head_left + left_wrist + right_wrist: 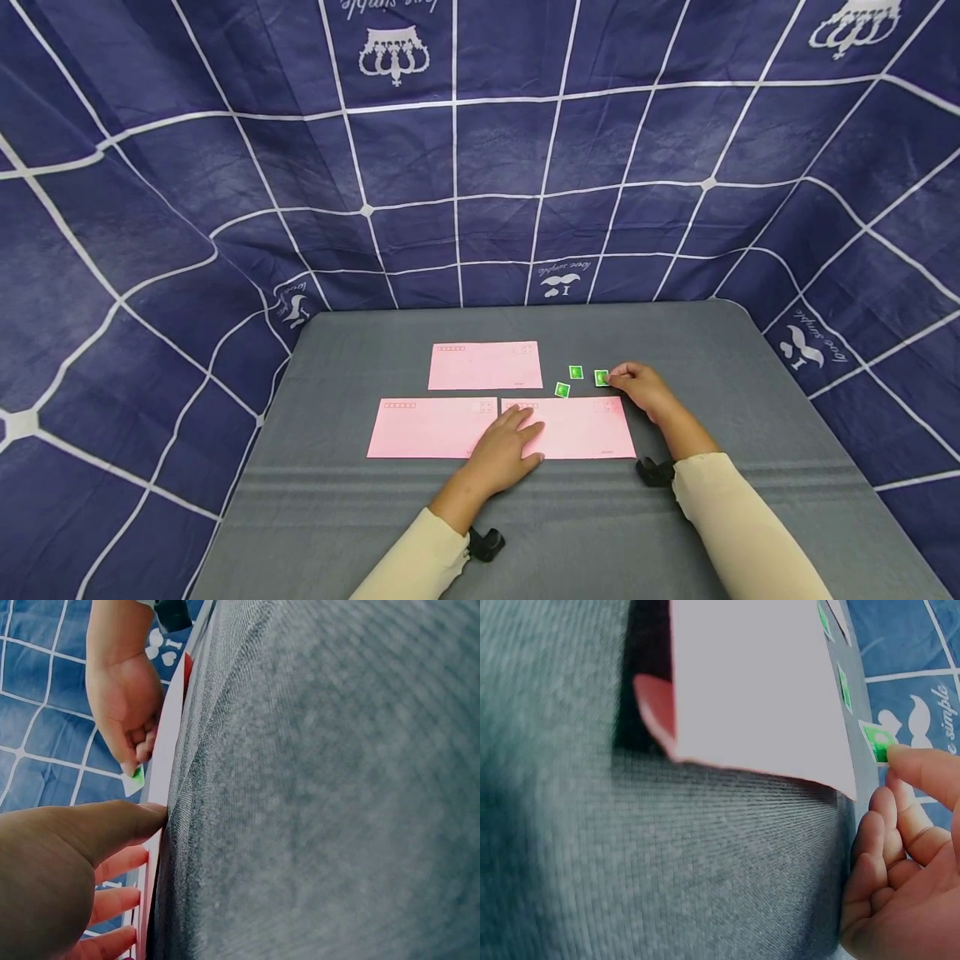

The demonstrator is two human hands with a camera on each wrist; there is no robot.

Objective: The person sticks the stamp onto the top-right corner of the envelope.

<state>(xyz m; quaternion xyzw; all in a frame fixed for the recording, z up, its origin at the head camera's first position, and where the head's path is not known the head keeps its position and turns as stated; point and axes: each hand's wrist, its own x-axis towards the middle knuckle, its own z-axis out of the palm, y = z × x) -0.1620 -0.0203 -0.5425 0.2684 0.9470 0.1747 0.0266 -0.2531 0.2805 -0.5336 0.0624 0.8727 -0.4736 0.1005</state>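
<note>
Between thumb and fingertip my right hand (640,388) pinches a green stamp (880,742) with a white border, just beyond the right pink envelope (581,429). My left hand (506,450) lies with fingers spread on that envelope's left part, its thumb extended toward the near edge. Two more green stamps lie on the table: one stamp (576,372) farther back, another stamp (562,389) close to the envelope's far edge. A lifted flap (656,712) shows under the right envelope in the right wrist view.
A second pink envelope (427,429) lies to the left, and a third envelope (483,367) sits behind the two. The grey cloth-covered table (322,508) is bordered by blue grid-patterned curtains (495,150) at the back and sides.
</note>
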